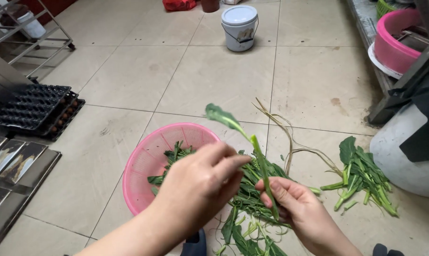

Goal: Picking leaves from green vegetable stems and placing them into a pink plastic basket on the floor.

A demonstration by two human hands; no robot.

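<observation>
My right hand grips a long green vegetable stalk that points up and left and ends in a dark leaf. My left hand sits beside it with fingers loosely curled, its fingertips close to the stalk; whether they touch it is unclear. Below both hands lies a pile of leafy greens on the tiled floor. A pink plastic colander basket at the left of the pile holds some trimmed greens.
A second small heap of greens lies at the right, with pale stringy roots near it. A white lidded bucket stands far ahead. Black egg trays and metal trays are at left. A pink basin sits upper right.
</observation>
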